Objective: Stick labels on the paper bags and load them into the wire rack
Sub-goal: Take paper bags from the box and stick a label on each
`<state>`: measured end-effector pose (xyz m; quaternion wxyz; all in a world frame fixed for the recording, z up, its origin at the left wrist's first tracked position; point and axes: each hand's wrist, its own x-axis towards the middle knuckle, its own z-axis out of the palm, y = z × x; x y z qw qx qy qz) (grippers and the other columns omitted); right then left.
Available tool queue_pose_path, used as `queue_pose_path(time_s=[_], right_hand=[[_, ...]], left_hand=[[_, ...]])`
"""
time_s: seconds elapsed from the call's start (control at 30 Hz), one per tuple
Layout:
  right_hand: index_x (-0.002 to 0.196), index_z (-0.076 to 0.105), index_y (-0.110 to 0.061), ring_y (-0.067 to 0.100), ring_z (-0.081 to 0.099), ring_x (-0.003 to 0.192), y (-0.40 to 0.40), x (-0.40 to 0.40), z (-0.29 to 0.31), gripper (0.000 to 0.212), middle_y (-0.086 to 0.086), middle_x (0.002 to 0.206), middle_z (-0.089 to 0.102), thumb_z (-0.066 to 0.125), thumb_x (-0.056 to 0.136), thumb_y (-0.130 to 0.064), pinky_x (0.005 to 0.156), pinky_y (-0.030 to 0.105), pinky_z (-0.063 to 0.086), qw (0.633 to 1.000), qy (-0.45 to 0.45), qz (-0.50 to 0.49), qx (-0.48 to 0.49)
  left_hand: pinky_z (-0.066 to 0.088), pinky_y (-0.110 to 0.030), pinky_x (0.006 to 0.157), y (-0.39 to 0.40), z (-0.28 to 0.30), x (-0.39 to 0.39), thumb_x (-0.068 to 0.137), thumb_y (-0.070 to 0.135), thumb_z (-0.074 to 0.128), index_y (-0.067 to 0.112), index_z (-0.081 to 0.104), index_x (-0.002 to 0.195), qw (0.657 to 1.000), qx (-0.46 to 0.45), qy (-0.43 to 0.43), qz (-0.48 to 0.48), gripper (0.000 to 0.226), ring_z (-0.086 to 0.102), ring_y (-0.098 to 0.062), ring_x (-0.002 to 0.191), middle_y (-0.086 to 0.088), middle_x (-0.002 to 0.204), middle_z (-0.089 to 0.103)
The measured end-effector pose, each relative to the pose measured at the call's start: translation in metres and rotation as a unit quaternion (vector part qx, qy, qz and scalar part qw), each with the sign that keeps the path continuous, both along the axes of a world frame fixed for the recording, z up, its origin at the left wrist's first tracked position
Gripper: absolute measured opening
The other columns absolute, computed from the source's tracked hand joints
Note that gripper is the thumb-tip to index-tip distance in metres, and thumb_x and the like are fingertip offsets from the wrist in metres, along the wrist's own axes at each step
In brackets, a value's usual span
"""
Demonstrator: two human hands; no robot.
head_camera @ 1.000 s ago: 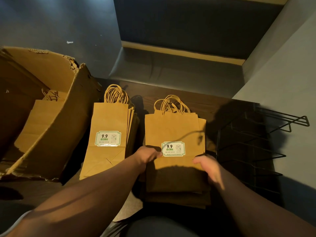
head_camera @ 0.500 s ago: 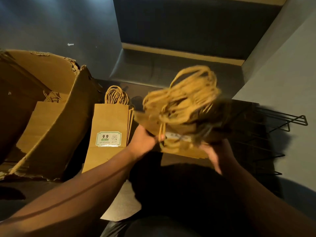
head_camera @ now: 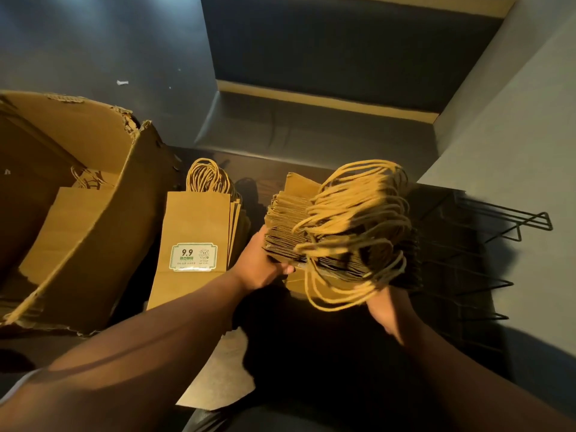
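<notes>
2 hands, left (head_camera: 265, 269) and right (head_camera: 385, 307), clamp bag stack (head_camera: 299, 232) upright, handles toward camera, likely for rack (head_camera: 467, 275) loading.

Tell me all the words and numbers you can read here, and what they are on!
"9.9": on the label stuck to the top bag of the flat pile.
Green line under it: too blurred to read.
Small print along the label's lower edge: too small to read.
Stack of bags held in both hands: no text shows.
</notes>
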<state>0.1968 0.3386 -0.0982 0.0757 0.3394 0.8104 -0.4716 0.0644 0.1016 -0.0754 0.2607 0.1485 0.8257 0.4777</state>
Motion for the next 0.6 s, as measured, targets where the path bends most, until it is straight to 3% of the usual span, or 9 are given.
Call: queue_pose_path(time_s=[0.03,0.07,0.13,0.2,0.27,0.37,0.5,0.53,0.6], right_hand=[[0.130,0.057,0.001,0.027,0.052,0.123,0.005,0.001,-0.001,0.038,0.011,0.135,0.056,0.062,0.093,-0.002,0.111,0.030,0.035,1.000,-0.017,0.001,-0.024],[0.125,0.059,0.003,0.032,0.056,0.118,0.010,0.001,0.000,0.032,0.017,0.130,0.059,0.060,0.093,0.002,0.107,0.039,0.042,0.998,-0.035,-0.003,-0.050],[0.110,0.063,-0.012,0.029,0.061,0.108,0.017,-0.004,0.007,0.025,0.010,0.113,0.065,0.066,0.089,0.000,0.092,0.038,0.053,0.997,-0.033,0.010,-0.065],[0.112,0.060,-0.023,0.023,0.062,0.110,0.023,-0.010,0.009,0.041,0.002,0.112,0.064,0.076,0.081,-0.003,0.091,0.033,0.052,0.999,0.011,0.038,-0.018],[0.131,0.053,-0.022,0.018,0.060,0.114,0.032,-0.018,0.006,0.064,-0.002,0.123,0.062,0.080,0.076,-0.003,0.099,0.030,0.045,0.994,0.063,0.089,0.032],[0.136,0.048,-0.015,0.012,0.056,0.114,0.034,-0.024,0.019,0.057,-0.004,0.124,0.060,0.073,0.086,-0.006,0.100,0.025,0.038,0.992,0.013,0.124,0.005],[0.116,0.062,-0.011,0.029,0.067,0.100,0.019,-0.021,0.006,0.024,0.012,0.111,0.070,0.064,0.093,-0.004,0.097,0.051,0.051,0.981,-0.122,0.039,-0.149],[0.118,0.062,-0.011,0.029,0.068,0.098,0.014,-0.015,-0.006,0.027,0.010,0.109,0.071,0.067,0.091,-0.007,0.095,0.050,0.053,0.976,-0.146,0.016,-0.158],[0.117,0.060,-0.017,0.024,0.068,0.095,0.002,-0.007,-0.021,0.039,0.004,0.103,0.070,0.077,0.083,-0.017,0.086,0.037,0.056,0.982,-0.154,-0.002,-0.109]], left_hand=[[0.047,-0.046,0.103,-0.001,-0.001,-0.002,0.071,0.045,0.077,0.024,0.067,0.113,0.999,-0.020,0.035,-0.020,0.047,0.064,-0.012,0.108,0.008,0.104,0.069],[0.048,-0.040,0.102,-0.003,-0.004,-0.004,0.069,0.052,0.073,0.028,0.067,0.111,0.997,-0.040,0.052,-0.034,0.048,0.062,-0.005,0.108,0.012,0.108,0.069],[0.049,-0.042,0.101,-0.006,-0.013,-0.010,0.066,0.058,0.074,0.020,0.064,0.119,0.998,-0.052,0.010,-0.037,0.066,0.063,-0.006,0.109,0.011,0.112,0.070],[0.050,-0.044,0.102,-0.009,-0.005,-0.010,0.062,0.055,0.078,0.016,0.051,0.132,0.998,-0.040,-0.030,-0.024,0.085,0.063,-0.008,0.112,0.008,0.118,0.067],[0.047,-0.043,0.106,-0.008,0.011,-0.009,0.070,0.048,0.081,0.018,0.035,0.141,0.997,-0.049,-0.055,-0.024,0.090,0.056,-0.013,0.122,0.004,0.130,0.058],[0.045,-0.038,0.105,-0.004,0.017,-0.008,0.088,0.040,0.073,0.014,0.033,0.141,0.989,-0.082,-0.122,-0.016,0.072,0.052,-0.017,0.121,0.001,0.132,0.054],[0.048,-0.022,0.068,0.004,0.002,0.005,0.099,0.039,0.059,0.005,0.057,0.117,0.964,-0.116,-0.233,0.057,0.038,0.057,-0.015,0.081,-0.008,0.095,0.063],[0.047,-0.019,0.066,0.006,0.000,0.012,0.100,0.038,0.056,0.004,0.058,0.119,0.958,-0.143,-0.242,0.062,0.039,0.056,-0.014,0.080,-0.007,0.093,0.062],[0.049,-0.025,0.082,0.010,-0.005,0.028,0.098,0.040,0.058,0.007,0.047,0.133,0.946,-0.227,-0.220,0.065,0.049,0.058,-0.018,0.100,-0.006,0.117,0.061]])
